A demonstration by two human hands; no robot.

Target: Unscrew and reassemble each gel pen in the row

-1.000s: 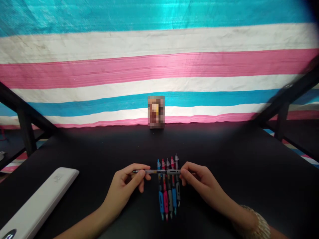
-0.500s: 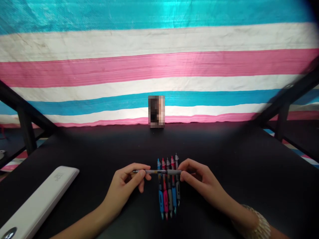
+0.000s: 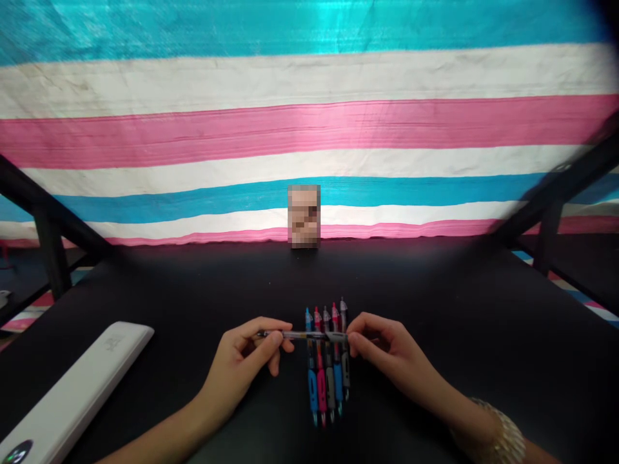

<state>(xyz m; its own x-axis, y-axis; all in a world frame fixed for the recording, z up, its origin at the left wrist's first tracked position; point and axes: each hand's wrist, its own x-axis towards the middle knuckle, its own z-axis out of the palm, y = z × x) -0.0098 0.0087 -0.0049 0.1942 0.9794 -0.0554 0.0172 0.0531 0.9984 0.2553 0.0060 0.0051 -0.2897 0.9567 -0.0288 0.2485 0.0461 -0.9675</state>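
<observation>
A clear-barrelled pen [image 3: 314, 336] with a grey grip lies level between my two hands, above the table. My left hand [image 3: 251, 345] pinches its dark end between thumb and index finger. At the grey end, my right hand [image 3: 380, 338] has its thumb and fingertips closed on the pen. Under it, several retractable pens lie side by side in a row, pointing away from me: a blue one [image 3: 313, 390], a pink one [image 3: 322, 393] and a grey one [image 3: 331, 390] among them. The held pen crosses over their upper parts and hides bits of them.
On the left of the black table [image 3: 217, 277] lies a long white device [image 3: 80, 393] with a dark oval display. A small blurred-out upright object [image 3: 304, 217] stands at the far edge, before a striped sheet [image 3: 193, 138]. Black frame bars [image 3: 51, 251] flank both sides.
The held pen's grey part has turned about its length and now shows a different side. My right fingers have shifted slightly; my left hand stays put.
</observation>
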